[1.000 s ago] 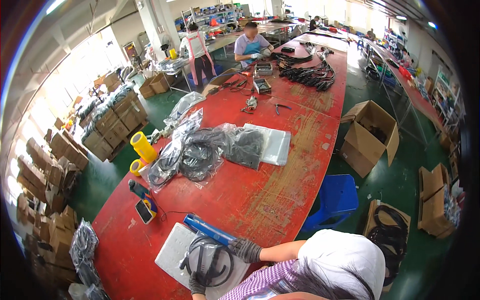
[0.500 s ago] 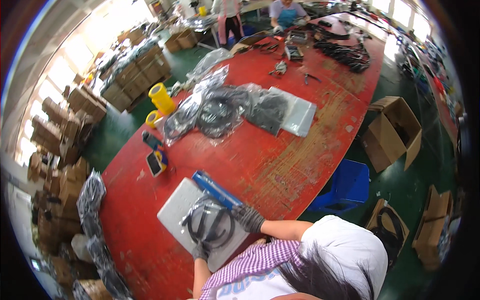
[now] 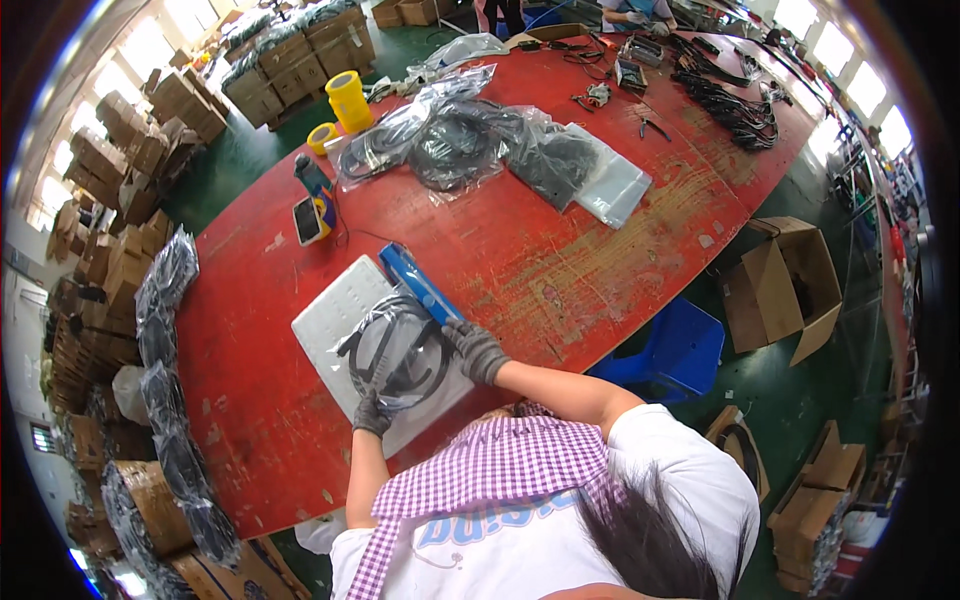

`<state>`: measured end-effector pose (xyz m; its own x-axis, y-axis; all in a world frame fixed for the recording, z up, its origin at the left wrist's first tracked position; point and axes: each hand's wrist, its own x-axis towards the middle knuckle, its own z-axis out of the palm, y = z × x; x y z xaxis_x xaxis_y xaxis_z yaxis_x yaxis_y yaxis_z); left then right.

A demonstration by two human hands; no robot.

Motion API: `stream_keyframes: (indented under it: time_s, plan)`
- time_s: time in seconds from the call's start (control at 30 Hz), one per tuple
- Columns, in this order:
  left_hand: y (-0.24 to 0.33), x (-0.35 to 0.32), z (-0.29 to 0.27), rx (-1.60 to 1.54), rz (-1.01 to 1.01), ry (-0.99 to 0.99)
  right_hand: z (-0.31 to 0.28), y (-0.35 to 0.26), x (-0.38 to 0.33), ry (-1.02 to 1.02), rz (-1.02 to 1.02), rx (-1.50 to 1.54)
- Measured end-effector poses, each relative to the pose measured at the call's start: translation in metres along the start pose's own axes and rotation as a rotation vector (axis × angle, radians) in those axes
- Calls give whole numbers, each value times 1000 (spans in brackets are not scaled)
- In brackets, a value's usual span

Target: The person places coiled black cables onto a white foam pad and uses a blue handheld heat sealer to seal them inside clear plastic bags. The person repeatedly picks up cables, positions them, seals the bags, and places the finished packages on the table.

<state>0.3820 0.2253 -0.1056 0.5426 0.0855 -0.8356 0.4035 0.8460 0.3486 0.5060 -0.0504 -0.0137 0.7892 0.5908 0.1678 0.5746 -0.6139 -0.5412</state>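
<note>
A clear plastic bag [image 3: 412, 372] holding a coiled black cable lies on a white slab [image 3: 328, 318] with rows of small marks. My left hand [image 3: 372, 412], in a grey glove, pinches the bag's near left edge. A long blue bar [image 3: 412, 280], possibly a bag sealer, lies along the slab's far right side. Bent over the near end of this bar is my right hand [image 3: 478, 352], also gloved, beside the bag's right edge; its fingertips are partly hidden.
Beyond the slab on the red table [image 3: 260, 400] are a yellow-edged handheld device [image 3: 309, 220], yellow tape rolls [image 3: 348, 100] and bagged cables [image 3: 455, 150]. Black cables [image 3: 735, 110] lie farther right. A blue stool [image 3: 670, 350] and an open carton [image 3: 785, 285] stand right of the table. Another person [image 3: 638, 15] is at the far end.
The whole view has shifted, so the table and both hands appear higher in the picture. My hands keep about the same places on the bag and the blue bar.
</note>
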Motion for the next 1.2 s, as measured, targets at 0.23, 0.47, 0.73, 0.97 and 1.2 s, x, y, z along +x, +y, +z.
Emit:
stream_keyframes:
  time_s: [0.23, 0.47, 0.73, 0.97, 1.2]
  plan:
    - [-14, 4, -17, 193, 206, -267, -43, 8, 10, 107, 553, 1404]
    - [-13, -66, -34, 730, 897, -12, -15, 100, -114, 333, 1254, 1390]
    - [-2, -72, -168, -87, 574, 149, 19, 82, -186, 74, 1567, 1179]
    - [-40, -47, -200, -619, 260, 349, 12, 108, -142, -380, 921, 597]
    - [15, -143, 81, 199, 904, 228, -38, 194, -16, -340, 854, 882]
